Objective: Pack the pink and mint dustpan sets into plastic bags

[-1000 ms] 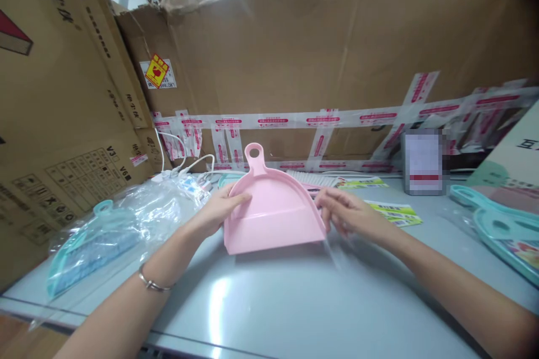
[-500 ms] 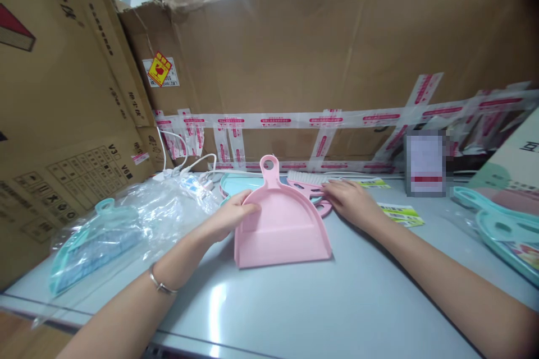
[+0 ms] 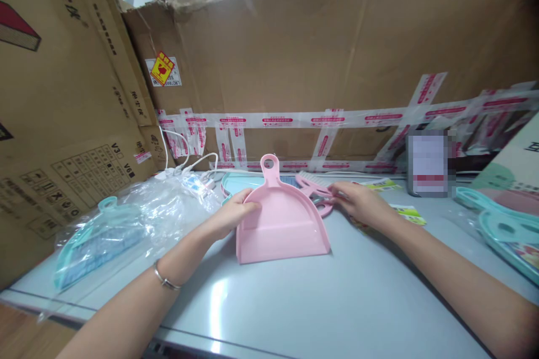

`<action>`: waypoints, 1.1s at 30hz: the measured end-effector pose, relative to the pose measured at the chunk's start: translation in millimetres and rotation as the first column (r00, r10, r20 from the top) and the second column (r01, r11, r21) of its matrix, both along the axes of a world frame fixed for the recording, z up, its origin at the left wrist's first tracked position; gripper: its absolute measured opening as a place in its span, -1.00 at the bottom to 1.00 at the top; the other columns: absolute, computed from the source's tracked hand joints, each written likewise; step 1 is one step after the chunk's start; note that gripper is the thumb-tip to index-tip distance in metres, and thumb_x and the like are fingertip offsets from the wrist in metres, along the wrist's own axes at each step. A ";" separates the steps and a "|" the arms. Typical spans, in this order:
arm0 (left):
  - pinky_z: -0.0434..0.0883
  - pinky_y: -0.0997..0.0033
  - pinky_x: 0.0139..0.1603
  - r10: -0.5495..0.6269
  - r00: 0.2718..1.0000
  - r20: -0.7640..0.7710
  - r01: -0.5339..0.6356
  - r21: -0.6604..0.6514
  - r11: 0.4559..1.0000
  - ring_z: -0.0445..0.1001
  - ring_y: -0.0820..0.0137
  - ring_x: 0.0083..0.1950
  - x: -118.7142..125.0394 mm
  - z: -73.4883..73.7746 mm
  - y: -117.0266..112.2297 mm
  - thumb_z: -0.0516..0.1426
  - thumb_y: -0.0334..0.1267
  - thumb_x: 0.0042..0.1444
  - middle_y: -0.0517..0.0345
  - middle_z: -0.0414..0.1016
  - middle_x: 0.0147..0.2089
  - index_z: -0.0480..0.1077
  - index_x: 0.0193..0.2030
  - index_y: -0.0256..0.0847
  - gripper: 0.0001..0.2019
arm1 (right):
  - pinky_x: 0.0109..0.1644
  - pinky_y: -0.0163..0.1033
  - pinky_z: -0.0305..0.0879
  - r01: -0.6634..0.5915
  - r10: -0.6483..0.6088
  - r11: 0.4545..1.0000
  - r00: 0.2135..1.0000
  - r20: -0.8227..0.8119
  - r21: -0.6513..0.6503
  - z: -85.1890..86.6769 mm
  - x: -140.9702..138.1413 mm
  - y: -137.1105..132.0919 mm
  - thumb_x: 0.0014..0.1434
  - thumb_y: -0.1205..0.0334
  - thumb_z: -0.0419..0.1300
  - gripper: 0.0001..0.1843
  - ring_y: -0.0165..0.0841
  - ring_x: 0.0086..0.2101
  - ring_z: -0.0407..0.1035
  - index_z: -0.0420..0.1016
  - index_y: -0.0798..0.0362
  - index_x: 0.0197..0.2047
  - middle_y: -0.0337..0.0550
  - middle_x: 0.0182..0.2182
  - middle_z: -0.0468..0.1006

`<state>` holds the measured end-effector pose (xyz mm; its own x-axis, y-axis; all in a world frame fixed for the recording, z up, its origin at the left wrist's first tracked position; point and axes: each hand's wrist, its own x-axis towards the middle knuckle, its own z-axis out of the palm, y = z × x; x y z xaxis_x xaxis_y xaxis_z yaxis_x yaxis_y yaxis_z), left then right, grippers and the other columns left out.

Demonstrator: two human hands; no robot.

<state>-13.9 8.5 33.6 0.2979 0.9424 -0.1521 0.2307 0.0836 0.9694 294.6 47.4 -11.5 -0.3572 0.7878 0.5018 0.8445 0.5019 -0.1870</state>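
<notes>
A pink dustpan (image 3: 283,230) leans up in front of me, its looped handle pointing away and its flat lip toward me. My left hand (image 3: 231,214) grips its left rim, thumb on the inner face. Just right of the pan, my right hand (image 3: 357,201) has its fingers closed on the handle end of a pink brush (image 3: 314,186) with pale bristles. Part of that brush is hidden behind the pan. Behind them lies a turquoise dustpan (image 3: 240,184), partly covered by the pink one.
Clear plastic bags (image 3: 168,207) and a bagged turquoise dustpan set (image 3: 99,241) lie at left. Another turquoise set (image 3: 507,224) is at right, near a pixelated upright object (image 3: 428,162). Green-yellow cards (image 3: 408,214) lie by my right forearm. A large cardboard box (image 3: 269,56) stands behind.
The pink brush has tilted, its bristle end lower and shifted right, with my right hand slightly further right. My left hand still holds the pink dustpan in nearly the same place.
</notes>
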 end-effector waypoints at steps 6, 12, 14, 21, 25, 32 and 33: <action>0.30 0.33 -0.15 0.007 1.000 -0.011 -0.007 0.018 1.000 0.40 0.25 -0.10 0.1 0.0 -0.2 0.12 -0.24 -0.07 0.12 0.44 -0.13 0.34 -0.09 -0.17 -0.66 | -0.26 -0.19 0.27 0.014 0.007 0.992 0.987 -0.160 0.128 4.7 -9.5 -1.9 0.12 0.27 0.00 -0.89 -0.26 -0.35 0.37 0.34 0.00 -0.36 -0.08 -0.35 0.48; 0.28 0.36 -0.19 0.001 1.000 -0.024 0.000 0.067 0.998 0.38 0.31 -0.20 0.5 -2.5 0.6 0.11 -0.26 -0.06 0.19 0.41 -0.25 0.34 -0.21 -0.18 -0.78 | -0.30 -0.08 0.26 0.393 -0.070 0.865 0.709 -0.702 0.311 38.9 2.2 -17.1 0.14 0.03 0.06 -0.80 -0.17 -0.34 0.39 0.21 -0.06 -0.23 -0.07 -0.33 0.46; 0.27 0.36 -0.20 0.013 1.000 -0.025 -0.011 0.076 0.997 0.38 0.31 -0.20 0.6 -3.8 0.7 0.10 -0.27 -0.06 0.20 0.40 -0.26 0.34 -0.21 -0.18 -0.78 | -0.39 -0.11 0.22 0.352 -0.041 0.915 0.567 -0.823 0.197 50.8 -2.8 -26.3 0.17 -0.04 0.03 -0.79 -0.19 -0.38 0.36 0.15 -0.12 -0.24 -0.12 -0.34 0.45; 0.29 0.31 -0.06 0.051 0.996 0.077 -0.059 0.107 0.993 0.40 0.25 -0.06 3.9 -11.6 2.7 0.09 0.02 0.06 0.14 0.47 -0.14 0.40 -0.16 -0.16 -0.67 | -0.51 -0.28 0.12 -0.215 -0.041 0.957 0.570 -0.820 -0.197 45.1 -73.9 -66.6 0.07 -0.13 0.14 -0.66 -0.37 -0.52 0.26 0.21 -0.05 -0.33 -0.24 -0.52 0.37; 0.24 0.24 0.08 0.066 0.992 0.112 -0.082 0.148 0.986 0.34 0.17 0.10 6.4 -15.6 4.7 0.00 0.16 0.11 0.05 0.47 -0.01 0.43 -0.09 -0.17 -0.53 | -0.44 -0.31 0.17 -0.262 -0.023 0.922 0.699 -0.714 -0.286 26.3 -93.8 -72.1 0.17 -0.09 0.04 -0.69 -0.38 -0.48 0.29 0.19 -0.01 -0.32 -0.23 -0.50 0.40; 0.27 0.28 0.02 -0.014 1.000 0.020 0.008 0.235 0.972 0.39 0.23 -0.01 6.7 -13.8 1.7 0.15 0.06 0.03 0.11 0.47 -0.11 0.38 -0.14 -0.17 -0.62 | -0.41 -0.30 0.21 -0.200 -0.078 0.930 0.711 -0.699 -0.308 28.4 -96.3 -68.3 0.19 -0.04 0.04 -0.72 -0.35 -0.44 0.36 0.21 0.00 -0.32 -0.19 -0.45 0.46; 0.28 0.29 -0.01 -0.025 1.000 0.003 0.023 0.239 0.971 0.40 0.25 -0.05 6.8 -13.1 1.0 0.18 0.03 0.01 0.12 0.47 -0.13 0.36 -0.14 -0.17 -0.63 | -0.40 -0.30 0.22 -0.193 -0.074 0.932 0.727 -0.683 -0.306 30.9 -96.7 -69.0 0.19 -0.03 0.04 -0.73 -0.35 -0.43 0.37 0.23 0.01 -0.32 -0.19 -0.45 0.47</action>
<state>-7.1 9.5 20.5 0.3211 0.9438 0.0786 0.2236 -0.1562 0.9621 198.0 -21.6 19.4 -0.0806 0.9385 0.3359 0.3935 0.3395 -0.8543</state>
